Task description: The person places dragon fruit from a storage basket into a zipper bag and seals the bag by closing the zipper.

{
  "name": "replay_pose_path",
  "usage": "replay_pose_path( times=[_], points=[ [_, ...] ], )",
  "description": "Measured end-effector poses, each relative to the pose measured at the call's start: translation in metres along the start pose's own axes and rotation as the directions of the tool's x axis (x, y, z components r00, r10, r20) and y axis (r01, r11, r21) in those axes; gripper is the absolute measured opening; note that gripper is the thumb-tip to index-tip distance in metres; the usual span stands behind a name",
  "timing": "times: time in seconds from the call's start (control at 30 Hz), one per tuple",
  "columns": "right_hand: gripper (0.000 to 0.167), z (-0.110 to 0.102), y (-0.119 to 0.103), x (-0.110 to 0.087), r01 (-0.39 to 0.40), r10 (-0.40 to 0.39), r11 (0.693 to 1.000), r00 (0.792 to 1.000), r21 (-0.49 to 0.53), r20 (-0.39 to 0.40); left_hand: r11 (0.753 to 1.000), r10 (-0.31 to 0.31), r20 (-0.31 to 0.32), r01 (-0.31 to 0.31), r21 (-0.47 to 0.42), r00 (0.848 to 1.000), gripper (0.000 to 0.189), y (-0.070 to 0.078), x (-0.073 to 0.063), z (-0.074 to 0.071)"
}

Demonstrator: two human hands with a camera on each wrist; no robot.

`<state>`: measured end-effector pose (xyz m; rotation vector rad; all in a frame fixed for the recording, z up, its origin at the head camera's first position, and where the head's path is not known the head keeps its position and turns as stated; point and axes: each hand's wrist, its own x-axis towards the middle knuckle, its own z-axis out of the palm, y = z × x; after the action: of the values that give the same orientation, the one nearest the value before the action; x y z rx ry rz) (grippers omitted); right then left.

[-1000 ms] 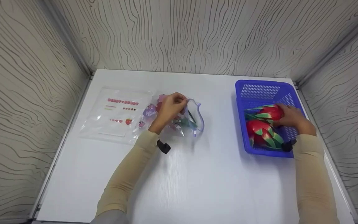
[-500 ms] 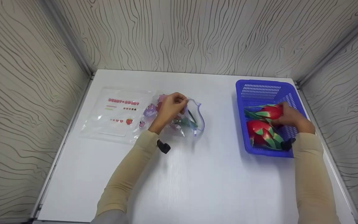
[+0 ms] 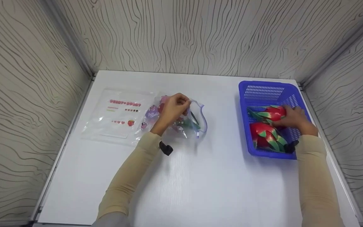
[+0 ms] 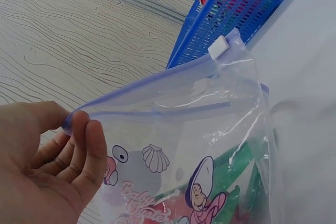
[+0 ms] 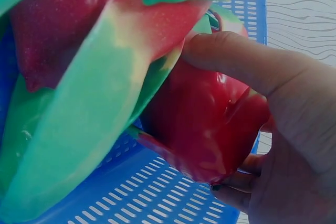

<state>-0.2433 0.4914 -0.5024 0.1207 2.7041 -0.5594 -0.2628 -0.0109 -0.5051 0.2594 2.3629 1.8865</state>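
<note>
My left hand (image 3: 172, 110) pinches the lilac zip edge of a clear printed zip bag (image 4: 157, 156) between thumb and fingers. The bag's mouth gapes beside the hand, and a white slider (image 4: 218, 47) sits at the far end of the zip. Red and green things show inside through the plastic. Inside the blue basket (image 3: 245, 126), my right hand (image 3: 295, 119) holds a shiny red dragon fruit (image 5: 205, 114) with green-tipped scales, thumb on one side and fingers curled on the other. A second dragon fruit (image 3: 265, 134) lies nearer the basket's front.
A flat clear bag (image 3: 98, 126) with berry lettering lies on the left of the white table (image 3: 216, 186), its right side overlapped by the printed bag. Patterned panels (image 3: 181, 37) rise behind and at both sides. The basket stands near the table's right edge.
My right hand has shifted slightly within the basket, and the dragon fruit in it has turned a little. The left hand and the zip bag stay almost still.
</note>
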Motion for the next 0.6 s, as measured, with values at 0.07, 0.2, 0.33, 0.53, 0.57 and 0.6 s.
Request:
replay_pose_path(
  times=[0.07,0.2,0.33,0.53,0.57,0.6],
  points=[
    [0.111,0.0006,0.0003,0.0007,-0.005,0.005,1.0,1.0,0.003,-0.012,1.0,0.005,-0.001,-0.005,-0.004,1.0,0.016,-0.0003,0.0004,-0.0001],
    [0.109,0.0016,0.0016,0.0031,-0.011,0.012,1.0,0.999,0.026,-0.036,1.0,0.019,-0.003,-0.019,-0.005,1.0,0.016,-0.0007,0.0009,-0.0002],
    [0.107,0.0027,0.0025,0.0054,-0.001,0.003,0.999,0.999,0.047,-0.041,1.0,0.03,-0.004,-0.03,0.009,1.0,0.016,0.0,0.0006,-0.0007],
    [0.11,0.005,0.0042,0.0084,0.014,-0.013,0.996,1.0,0.086,-0.01,1.0,-0.01,-0.002,0.01,0.014,1.0,0.016,0.0003,-0.0001,-0.0011],
    [0.111,0.0053,0.0043,0.0086,0.013,-0.012,0.996,1.0,0.087,-0.01,1.0,-0.019,-0.001,0.019,0.012,1.0,0.017,0.0004,-0.0002,-0.0011],
    [0.112,0.0057,0.0047,0.0092,0.012,-0.011,0.996,1.0,0.089,-0.008,1.0,-0.024,0.0,0.024,0.009,1.0,0.017,0.0007,-0.0004,-0.0011]
  ],
)
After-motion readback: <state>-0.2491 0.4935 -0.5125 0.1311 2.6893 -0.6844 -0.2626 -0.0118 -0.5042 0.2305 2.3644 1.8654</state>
